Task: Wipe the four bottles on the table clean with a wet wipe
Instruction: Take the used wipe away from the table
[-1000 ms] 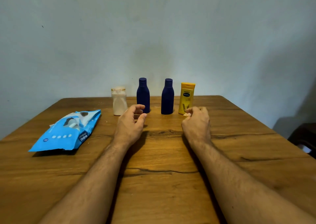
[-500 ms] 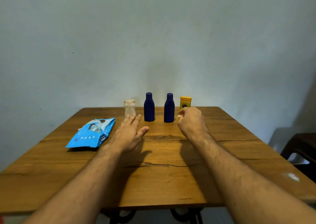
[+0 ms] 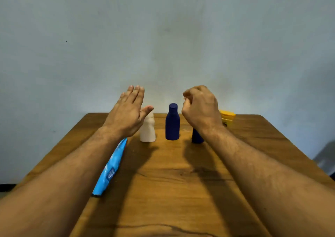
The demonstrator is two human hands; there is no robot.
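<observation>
Partly hidden: wipes pack [image 3: 110, 166], yellow bottle [image 3: 227, 118].

A wooden table [image 3: 163, 191] carries four upright bottles in a row near its far edge: white [image 3: 147, 129], dark blue [image 3: 172, 123], a second blue [image 3: 196, 137], and yellow [image 3: 227, 118]; a blue wipes pack [image 3: 110, 169] lies left.

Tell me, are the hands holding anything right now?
The left hand is open with straight fingers and holds nothing. The right hand has curled fingers, and something tiny may be pinched at its fingertips, but it is too small to tell.
</observation>
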